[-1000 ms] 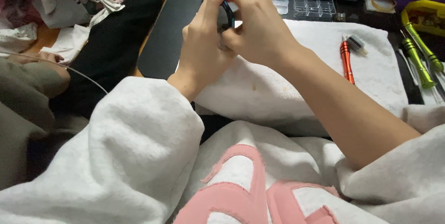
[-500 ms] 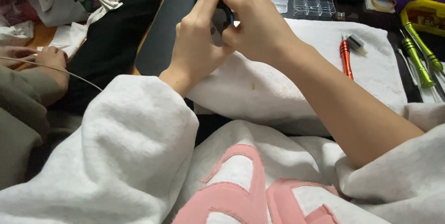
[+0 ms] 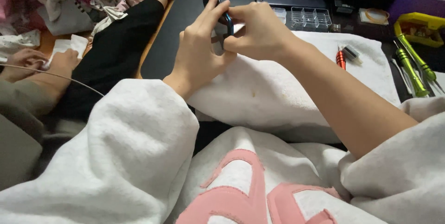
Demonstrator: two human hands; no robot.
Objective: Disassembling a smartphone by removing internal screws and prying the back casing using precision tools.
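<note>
Head view: both hands meet over a white towel (image 3: 287, 89) on the tabletop.
Left hand (image 3: 199, 57): closed around the lower part of a thin dark device (image 3: 218, 8), held upright.
Right hand (image 3: 259, 31): pinching its edge.
Risk: the grip looks small; the device could slip, perhaps onto the screwdrivers (image 3: 412, 66).
</note>
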